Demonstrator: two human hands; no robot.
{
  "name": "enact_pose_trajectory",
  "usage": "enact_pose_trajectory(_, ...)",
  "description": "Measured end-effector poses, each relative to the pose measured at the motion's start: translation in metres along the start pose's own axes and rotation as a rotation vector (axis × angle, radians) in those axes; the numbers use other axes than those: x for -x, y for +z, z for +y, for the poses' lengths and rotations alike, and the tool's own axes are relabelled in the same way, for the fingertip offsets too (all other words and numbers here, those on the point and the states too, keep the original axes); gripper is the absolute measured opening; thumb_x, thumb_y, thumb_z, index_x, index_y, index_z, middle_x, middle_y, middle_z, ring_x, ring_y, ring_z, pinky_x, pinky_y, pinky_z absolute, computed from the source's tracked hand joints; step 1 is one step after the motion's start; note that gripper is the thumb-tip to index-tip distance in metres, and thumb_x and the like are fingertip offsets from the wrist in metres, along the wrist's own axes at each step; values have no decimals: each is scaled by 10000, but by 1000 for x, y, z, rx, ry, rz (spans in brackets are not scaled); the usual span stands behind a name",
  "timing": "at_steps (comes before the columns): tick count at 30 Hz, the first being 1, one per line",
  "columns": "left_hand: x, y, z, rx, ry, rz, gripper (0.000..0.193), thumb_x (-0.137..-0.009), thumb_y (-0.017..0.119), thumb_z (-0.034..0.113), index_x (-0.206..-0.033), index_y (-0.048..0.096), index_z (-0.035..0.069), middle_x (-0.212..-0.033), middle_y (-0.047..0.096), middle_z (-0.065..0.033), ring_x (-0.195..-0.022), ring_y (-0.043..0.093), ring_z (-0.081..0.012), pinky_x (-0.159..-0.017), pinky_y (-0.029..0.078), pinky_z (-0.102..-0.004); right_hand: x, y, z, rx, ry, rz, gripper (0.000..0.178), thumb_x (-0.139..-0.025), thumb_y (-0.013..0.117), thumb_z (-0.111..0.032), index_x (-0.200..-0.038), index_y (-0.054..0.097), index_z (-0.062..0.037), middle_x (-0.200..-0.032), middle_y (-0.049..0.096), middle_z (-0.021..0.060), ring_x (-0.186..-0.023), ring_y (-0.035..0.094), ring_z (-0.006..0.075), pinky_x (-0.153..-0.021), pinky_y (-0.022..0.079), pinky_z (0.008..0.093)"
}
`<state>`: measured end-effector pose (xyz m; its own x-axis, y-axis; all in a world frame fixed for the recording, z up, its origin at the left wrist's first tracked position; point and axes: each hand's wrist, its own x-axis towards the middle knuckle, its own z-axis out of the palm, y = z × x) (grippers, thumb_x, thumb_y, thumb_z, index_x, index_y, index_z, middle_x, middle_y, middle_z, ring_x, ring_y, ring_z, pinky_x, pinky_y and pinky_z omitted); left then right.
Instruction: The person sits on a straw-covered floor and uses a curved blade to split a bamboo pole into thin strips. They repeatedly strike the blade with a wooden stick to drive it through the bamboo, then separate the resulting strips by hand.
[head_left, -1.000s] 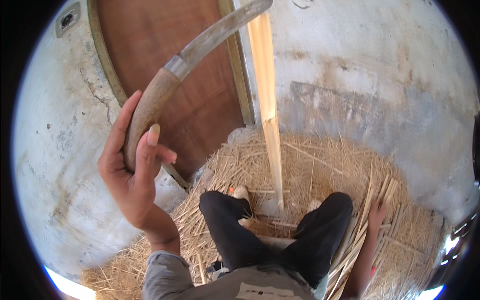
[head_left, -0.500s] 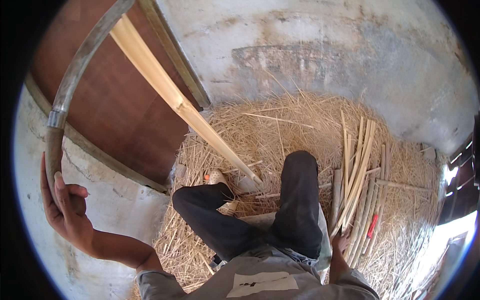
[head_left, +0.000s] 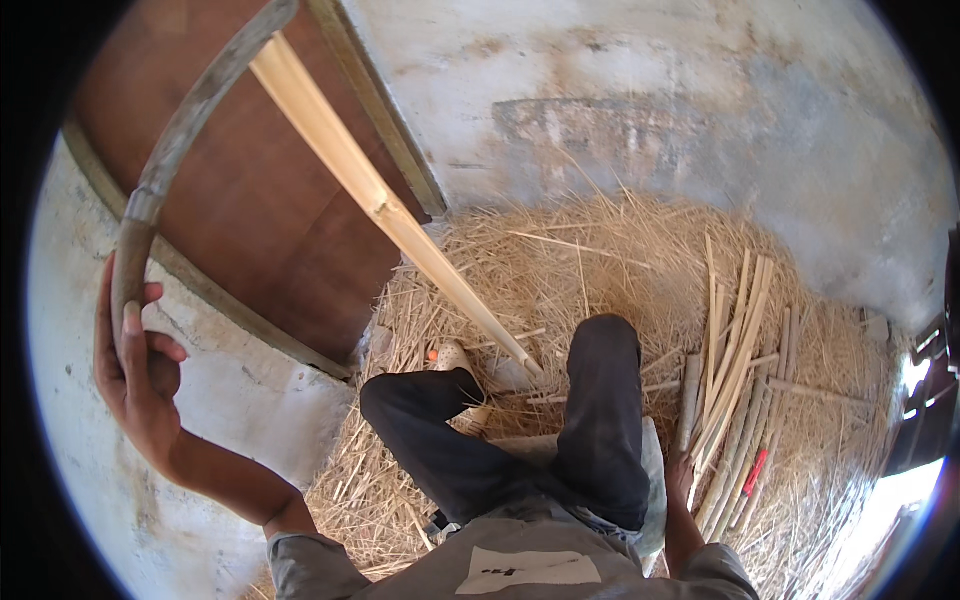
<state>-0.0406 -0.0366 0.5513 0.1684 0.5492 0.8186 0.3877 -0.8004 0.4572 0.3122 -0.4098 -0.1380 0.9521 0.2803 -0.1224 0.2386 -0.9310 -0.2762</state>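
Note:
My left hand (head_left: 145,385), raised at the left, grips the brown handle of a long curved knife (head_left: 205,115). Its grey blade rises toward the top edge and meets the upper end of a split bamboo strip (head_left: 375,195). That pale strip slants down to the straw near my foot, its lower end resting there. Low on the right, my right hand (head_left: 679,478) reaches to the near ends of a bundle of split bamboo strips (head_left: 735,345), beside a short round pole (head_left: 690,400). Its fingers are too small and partly hidden to show a grip.
Straw (head_left: 620,255) covers the floor. Whole bamboo poles (head_left: 735,460) lie beside the strips, with a red-handled tool (head_left: 756,470) on them. A brown panel (head_left: 260,220) stands at the left, a stained wall (head_left: 650,110) ahead. I sit on a low seat (head_left: 653,490).
The whole view has shifted slightly to the right. My left hand and the knife stay against the strip. My right hand has moved slightly left, toward the short round pole.

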Motion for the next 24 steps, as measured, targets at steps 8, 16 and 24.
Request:
enact_pose_trajectory(8, 2, -1, 1, 47, -7, 6, 487, -978, 569, 213, -1405, 487, -8, -1010, 684, -123, -577, 596, -51, -469, 412, -157, -37, -17, -10, 392, 224, -189, 407, -787, 707, -300, -1113, 680, -57, -1180, 596, 134, -1152, 585, 289, -948, 475, 436)
enact_pose_trajectory(16, -3, -9, 5, 47, 47, -18, 490, -961, 584, 231, -1383, 514, -7, -978, 692, -124, -562, 597, -63, -491, 449, -178, -24, -96, -44, 211, 229, -182, 564, -710, 760, -419, -1126, 686, -46, -1191, 636, 139, -1215, 540, 339, -1051, 371, 541)
enact_pose_trajectory(24, -18, -5, 17, 52, 78, -75, 442, -950, 587, 197, -1346, 557, 1, -948, 698, -110, -556, 586, -68, -504, 458, -195, -60, -250, -102, -1024, -70, 19, 572, -931, 633, -272, -1375, 443, 36, -1147, 581, 203, -1117, 560, 289, -966, 435, 450)
